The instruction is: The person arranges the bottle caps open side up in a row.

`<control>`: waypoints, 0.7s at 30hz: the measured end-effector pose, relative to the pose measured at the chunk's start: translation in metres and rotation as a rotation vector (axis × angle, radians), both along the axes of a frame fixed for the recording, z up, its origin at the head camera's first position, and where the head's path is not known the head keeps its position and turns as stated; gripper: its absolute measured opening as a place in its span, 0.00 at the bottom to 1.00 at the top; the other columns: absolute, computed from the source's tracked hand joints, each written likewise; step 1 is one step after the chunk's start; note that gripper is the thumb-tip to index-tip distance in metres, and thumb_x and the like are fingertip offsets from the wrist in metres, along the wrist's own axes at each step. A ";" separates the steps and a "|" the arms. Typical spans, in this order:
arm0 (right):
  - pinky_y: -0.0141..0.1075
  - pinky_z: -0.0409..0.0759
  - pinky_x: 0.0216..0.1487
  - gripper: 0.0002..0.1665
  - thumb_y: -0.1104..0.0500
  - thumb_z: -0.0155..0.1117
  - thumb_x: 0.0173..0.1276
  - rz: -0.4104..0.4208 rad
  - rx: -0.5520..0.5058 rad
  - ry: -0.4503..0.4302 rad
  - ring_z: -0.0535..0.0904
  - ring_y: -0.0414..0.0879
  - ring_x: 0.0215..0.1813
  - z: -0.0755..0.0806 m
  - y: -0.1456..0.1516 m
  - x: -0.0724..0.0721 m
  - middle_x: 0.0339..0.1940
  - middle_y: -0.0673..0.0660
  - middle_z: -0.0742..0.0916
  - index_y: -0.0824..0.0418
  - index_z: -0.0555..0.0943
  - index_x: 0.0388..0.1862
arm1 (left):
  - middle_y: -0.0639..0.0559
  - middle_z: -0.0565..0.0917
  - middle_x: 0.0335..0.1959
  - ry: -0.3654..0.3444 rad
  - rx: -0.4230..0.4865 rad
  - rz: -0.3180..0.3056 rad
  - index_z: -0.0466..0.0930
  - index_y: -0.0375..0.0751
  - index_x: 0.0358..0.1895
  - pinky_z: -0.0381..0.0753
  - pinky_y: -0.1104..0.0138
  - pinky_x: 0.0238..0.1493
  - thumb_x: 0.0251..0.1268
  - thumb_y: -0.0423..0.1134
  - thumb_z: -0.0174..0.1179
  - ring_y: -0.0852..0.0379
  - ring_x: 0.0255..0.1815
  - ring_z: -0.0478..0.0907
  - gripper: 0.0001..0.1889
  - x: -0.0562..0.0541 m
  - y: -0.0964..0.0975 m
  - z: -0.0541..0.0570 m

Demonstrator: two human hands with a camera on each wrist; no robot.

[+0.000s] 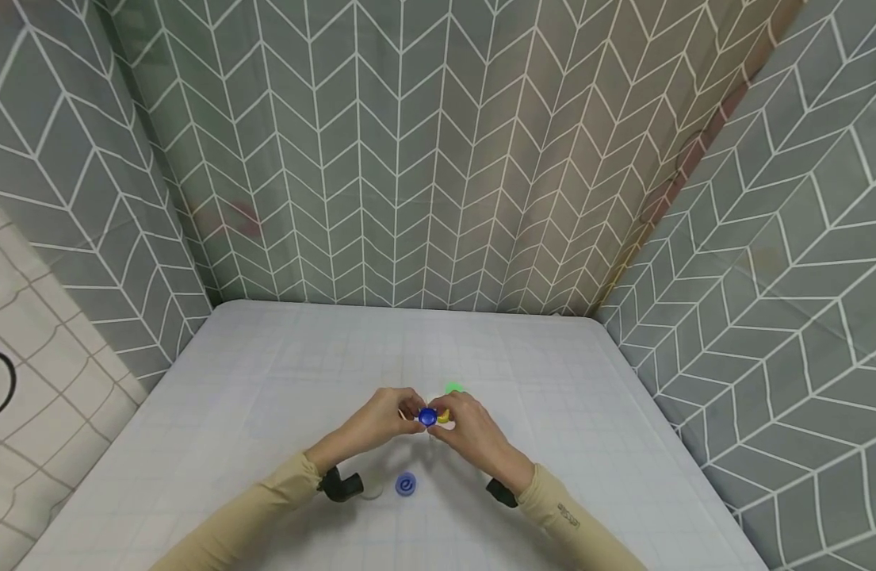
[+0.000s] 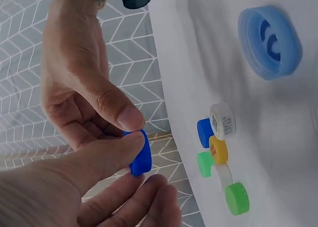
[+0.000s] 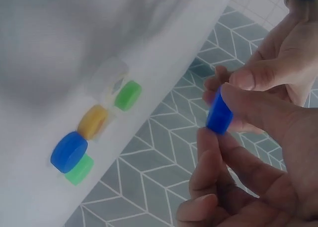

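A blue bottle cap [image 1: 427,416] is held in the air above the table between both hands. My left hand [image 1: 384,416] pinches it from the left, its thumb [image 2: 119,150] lying against the cap in the left wrist view. On the other side my right hand [image 1: 476,432] grips the same cap with thumb and fingertips, seen closest in the right wrist view. A larger light blue lid [image 2: 273,43] with a spiral mark lies on the table nearer the body. Beyond the hands, partly covered by them in the head view, several small caps sit close together.
The group holds a white cap with printed text [image 2: 222,121], another blue cap [image 2: 204,133], a yellow cap [image 2: 218,150], a whitish cap [image 2: 222,176] and green caps [image 2: 237,198]. The white-covered table [image 1: 302,349] ends at a patterned curtain [image 1: 409,159].
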State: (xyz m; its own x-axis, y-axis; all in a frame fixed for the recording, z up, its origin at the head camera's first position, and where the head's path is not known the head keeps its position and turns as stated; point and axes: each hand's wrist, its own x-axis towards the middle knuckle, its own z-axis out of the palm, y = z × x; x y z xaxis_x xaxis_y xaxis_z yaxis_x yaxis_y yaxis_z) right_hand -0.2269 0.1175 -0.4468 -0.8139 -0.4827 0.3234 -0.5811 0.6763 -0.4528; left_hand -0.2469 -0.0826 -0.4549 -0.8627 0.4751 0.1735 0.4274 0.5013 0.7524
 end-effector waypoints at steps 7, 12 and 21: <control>0.30 0.74 0.38 0.13 0.56 0.75 0.56 0.013 0.068 -0.016 0.78 0.45 0.39 0.007 0.006 0.008 0.35 0.49 0.86 0.56 0.85 0.40 | 0.57 0.85 0.34 0.114 -0.142 -0.022 0.85 0.43 0.38 0.76 0.69 0.39 0.49 0.38 0.73 0.53 0.39 0.79 0.12 0.009 0.007 0.005; 0.29 0.72 0.37 0.15 0.54 0.77 0.53 0.043 0.175 -0.025 0.76 0.39 0.35 0.008 0.008 0.014 0.31 0.47 0.85 0.57 0.84 0.38 | 0.60 0.85 0.33 0.158 -0.276 -0.047 0.86 0.47 0.37 0.74 0.64 0.41 0.46 0.42 0.75 0.57 0.38 0.79 0.13 0.018 0.013 0.003; 0.27 0.71 0.34 0.15 0.54 0.79 0.49 0.123 0.329 -0.089 0.72 0.32 0.28 0.000 0.006 0.020 0.26 0.45 0.85 0.56 0.84 0.33 | 0.64 0.86 0.32 0.171 -0.426 -0.118 0.87 0.51 0.36 0.70 0.62 0.43 0.41 0.44 0.76 0.67 0.34 0.77 0.14 0.029 0.021 -0.009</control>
State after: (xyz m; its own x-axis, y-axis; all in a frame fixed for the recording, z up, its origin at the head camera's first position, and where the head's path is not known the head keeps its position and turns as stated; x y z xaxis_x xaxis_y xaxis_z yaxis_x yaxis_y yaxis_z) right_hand -0.2071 0.1236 -0.4467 -0.7615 -0.6449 0.0654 -0.6350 0.7219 -0.2749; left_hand -0.2180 -0.0616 -0.4635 -0.7747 0.6277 0.0765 0.5996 0.6906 0.4043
